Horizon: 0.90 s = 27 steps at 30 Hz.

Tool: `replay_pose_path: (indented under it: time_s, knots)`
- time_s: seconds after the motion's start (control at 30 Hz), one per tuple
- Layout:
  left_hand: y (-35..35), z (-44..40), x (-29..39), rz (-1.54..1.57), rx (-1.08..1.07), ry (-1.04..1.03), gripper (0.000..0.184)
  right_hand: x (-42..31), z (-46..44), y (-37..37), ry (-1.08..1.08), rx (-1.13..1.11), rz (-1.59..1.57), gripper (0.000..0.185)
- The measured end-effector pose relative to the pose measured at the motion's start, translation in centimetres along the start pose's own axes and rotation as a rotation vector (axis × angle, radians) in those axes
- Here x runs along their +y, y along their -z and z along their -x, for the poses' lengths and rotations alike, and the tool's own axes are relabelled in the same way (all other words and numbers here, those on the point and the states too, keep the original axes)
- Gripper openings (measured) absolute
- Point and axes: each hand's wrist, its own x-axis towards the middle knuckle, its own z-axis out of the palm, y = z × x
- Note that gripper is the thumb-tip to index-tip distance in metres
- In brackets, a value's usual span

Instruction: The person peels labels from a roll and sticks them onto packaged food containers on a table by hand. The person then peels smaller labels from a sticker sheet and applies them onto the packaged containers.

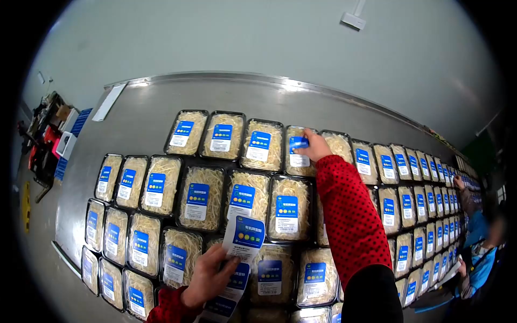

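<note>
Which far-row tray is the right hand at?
The fourth tray from the left; the right hand is at its label, while the three trays left of it are untouched.

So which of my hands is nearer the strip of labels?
Left. Your left hand is holding the strip of labels; your right hand is farther off, reaching out over a tray in the back row.

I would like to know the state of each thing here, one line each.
Left hand: closed on the label strip.
Label strip: held, bent.
Right hand: at a label on a back-row tray, grip unclear.
Label: cannot tell whether fully stuck.
Trays: filled, in rows, most showing labels.
White strip: lying on the table.
</note>
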Motion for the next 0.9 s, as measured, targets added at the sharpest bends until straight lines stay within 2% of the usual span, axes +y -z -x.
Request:
replay_pose_path:
  time_s: [0.03, 0.07, 0.1, 0.17, 0.23, 0.27, 0.3, 0.33, 0.37, 0.4, 0.47, 0.5, 0.57, 0.6, 0.63, 0.7, 0.73, 0.77, 0.8, 0.83, 0.87, 0.9]
  knots:
    - [0.2, -0.1, 0.1, -0.014, 0.011, 0.012, 0.021, -0.1, 0.1, -0.7, -0.074, -0.039, 0.050, 0.059]
    - [0.3, -0.3, 0.2, -0.028, 0.020, -0.048, 0.022, 0.1, 0.6, -1.0, -0.056, 0.001, 0.187, 0.064]
    - [0.3, -0.4, 0.2, -0.037, 0.029, -0.102, 0.022, -2.6, 2.1, -0.4, -0.095, 0.058, 0.364, 0.068]
    - [0.3, -0.6, -0.1, 0.007, 0.021, -0.044, 0.025, -4.8, 4.9, 0.1, 0.019, 0.152, 0.377, 0.066]
    - [0.0, -0.7, -0.4, 0.030, 0.007, -0.054, 0.024, -8.7, 9.8, -0.1, -0.075, -0.435, -0.388, 0.056]
    - [-0.2, -0.7, -0.1, 0.034, -0.011, -0.061, 0.024, -8.7, 12.7, -2.5, 0.320, -0.473, -0.753, 0.045]
    - [-0.4, -0.7, 0.3, -0.047, -0.004, -0.085, 0.024, -13.0, 16.3, -0.8, 0.058, -0.575, -0.871, 0.035]
    - [-0.8, -0.8, 0.4, -0.124, 0.000, -0.115, 0.025, -14.2, 18.9, -1.4, -0.003, -0.519, -0.961, 0.024]
    - [-0.7, -0.8, -0.1, -0.225, -0.016, -0.170, 0.026, -14.4, 20.4, -1.8, -0.073, -0.509, -0.984, 0.022]
    - [-0.8, -1.2, -0.2, -0.381, 0.013, -0.274, 0.026, -14.2, 21.6, -2.2, -0.065, -0.465, -1.095, 0.022]
    - [-1.4, -2.4, 1.8, -0.636, 0.066, -0.512, 0.023, -14.5, 23.4, -1.6, 0.036, -0.355, -0.925, 0.022]
    - [-1.9, -2.7, 1.9, -0.627, 0.058, -0.527, 0.023, -14.5, 24.2, -1.5, 0.102, -0.304, -0.823, 0.024]
    - [-2.8, -3.0, 1.6, -0.242, -0.177, -0.221, 0.021, -14.8, 25.2, -0.5, 0.224, -0.123, -0.802, 0.024]
    - [-4.0, -3.1, 0.0, -0.248, -0.040, -0.289, 0.019, -14.7, 25.6, 0.0, 0.127, -0.133, -0.867, 0.022]
    - [-4.9, -2.5, 0.0, -0.240, -0.041, -0.297, 0.019, -14.5, 25.9, 0.6, 0.029, -0.141, -0.931, 0.020]
    - [-6.2, -1.6, -0.3, -0.008, -0.052, 0.138, 0.029, -12.8, 24.3, 2.7, -0.076, -0.095, -0.898, 0.010]
    - [-6.3, -1.1, -0.7, -0.127, -0.068, 0.079, 0.034, -10.5, 21.7, 4.7, 0.059, 0.135, -0.624, 0.007]
    - [-6.3, -0.8, -0.7, -0.125, -0.067, 0.083, 0.034, -9.5, 18.3, 8.7, -0.236, 0.094, -0.691, 0.010]
    - [-6.2, -0.5, -0.4, -0.120, -0.077, 0.115, 0.032, -5.4, 14.3, 9.6, -0.046, 0.252, -0.736, 0.019]
    - [-6.1, -0.3, -0.1, -0.115, -0.084, 0.142, 0.029, -2.0, 10.9, 11.1, 0.014, 0.254, -0.688, 0.021]
    - [-6.1, -0.1, -0.1, -0.054, -0.068, 0.158, 0.019, 1.4, 8.3, 11.5, -0.009, 0.201, -0.580, 0.025]
    - [-6.1, -0.1, 0.3, -0.057, -0.055, 0.154, 0.019, 4.8, 6.3, 11.0, -0.027, 0.148, -0.475, 0.028]
